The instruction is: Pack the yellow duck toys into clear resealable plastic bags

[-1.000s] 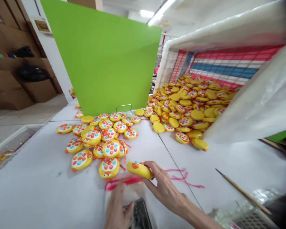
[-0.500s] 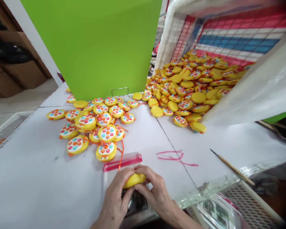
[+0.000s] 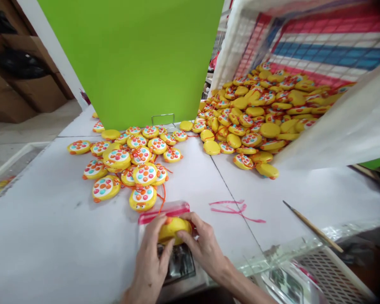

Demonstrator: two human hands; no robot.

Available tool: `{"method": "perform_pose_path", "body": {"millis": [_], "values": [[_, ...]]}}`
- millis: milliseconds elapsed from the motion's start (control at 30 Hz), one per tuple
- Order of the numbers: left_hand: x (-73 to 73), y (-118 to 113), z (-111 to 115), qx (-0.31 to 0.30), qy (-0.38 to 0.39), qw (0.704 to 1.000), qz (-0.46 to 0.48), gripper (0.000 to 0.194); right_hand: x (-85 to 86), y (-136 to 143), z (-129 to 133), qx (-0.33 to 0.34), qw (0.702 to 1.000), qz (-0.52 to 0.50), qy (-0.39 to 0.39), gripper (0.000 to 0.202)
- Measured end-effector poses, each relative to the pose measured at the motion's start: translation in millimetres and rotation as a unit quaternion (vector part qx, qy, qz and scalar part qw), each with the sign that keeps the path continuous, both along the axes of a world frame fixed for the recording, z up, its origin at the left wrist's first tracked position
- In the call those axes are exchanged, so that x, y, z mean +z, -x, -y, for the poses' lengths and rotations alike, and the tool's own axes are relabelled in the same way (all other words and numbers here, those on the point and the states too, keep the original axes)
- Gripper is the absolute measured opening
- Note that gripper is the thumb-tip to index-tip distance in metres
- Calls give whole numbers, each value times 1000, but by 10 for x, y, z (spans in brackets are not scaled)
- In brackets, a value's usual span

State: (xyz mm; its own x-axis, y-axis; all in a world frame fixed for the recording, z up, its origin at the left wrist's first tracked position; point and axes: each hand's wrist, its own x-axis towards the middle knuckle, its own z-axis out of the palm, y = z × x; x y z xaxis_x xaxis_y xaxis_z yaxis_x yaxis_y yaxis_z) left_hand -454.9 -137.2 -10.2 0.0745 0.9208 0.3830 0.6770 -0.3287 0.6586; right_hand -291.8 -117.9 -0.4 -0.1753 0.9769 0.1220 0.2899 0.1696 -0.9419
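Note:
My left hand (image 3: 150, 261) and my right hand (image 3: 204, 249) both grip one yellow chick-shaped toy (image 3: 173, 229) at the table's near edge. The toy sits at the red-strip mouth of a clear zip bag (image 3: 164, 210) that lies flat under my hands. Whether the toy is inside the bag I cannot tell. An orange cord (image 3: 162, 198) trails from the toy area toward a heap of the same yellow toys (image 3: 129, 160) with coloured dots, just beyond the bag.
A big pile of yellow toys (image 3: 256, 114) spills from a tipped white sack (image 3: 335, 122) at the right. A green board (image 3: 129, 59) stands behind. A thin stick (image 3: 313, 228) lies at the right, a mesh basket (image 3: 329, 278) below it. Red marks (image 3: 234, 209) cross the table.
My right hand brought the toy from beside the bag down to my left hand. Both hands then closed on it and shifted it up to the bag's red mouth.

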Motion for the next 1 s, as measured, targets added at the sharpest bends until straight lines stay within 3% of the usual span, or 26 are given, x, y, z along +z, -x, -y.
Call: {"method": "perform_pose_path", "body": {"millis": [67, 167, 300, 600, 767, 867, 1000], "values": [[-93, 33, 63, 45, -18, 998, -45, 31, -11, -17, -43, -24, 992, -80, 92, 26], [-251, 21, 103, 26, -37, 988, -150, 25, -5, -74, -79, -45, 952, -218, 210, 41], [-376, -55, -11, 15, -71, 970, -233, 28, 18, -136, -41, -69, 922, -284, 253, 41], [-154, -78, -105, -30, -32, 964, -262, 18, -72, -140, 146, -92, 915, -297, 256, 40], [-141, -40, -166, -46, -13, 975, -216, 16, -115, -212, 218, -97, 916, -264, 288, 42], [-155, -7, -201, -41, -30, 980, -190, 32, -78, -279, 258, -94, 924, -234, 289, 44], [-161, 7, -219, -77, -35, 981, -172, 27, 90, -361, 298, -19, 926, -218, 307, 43]]}}
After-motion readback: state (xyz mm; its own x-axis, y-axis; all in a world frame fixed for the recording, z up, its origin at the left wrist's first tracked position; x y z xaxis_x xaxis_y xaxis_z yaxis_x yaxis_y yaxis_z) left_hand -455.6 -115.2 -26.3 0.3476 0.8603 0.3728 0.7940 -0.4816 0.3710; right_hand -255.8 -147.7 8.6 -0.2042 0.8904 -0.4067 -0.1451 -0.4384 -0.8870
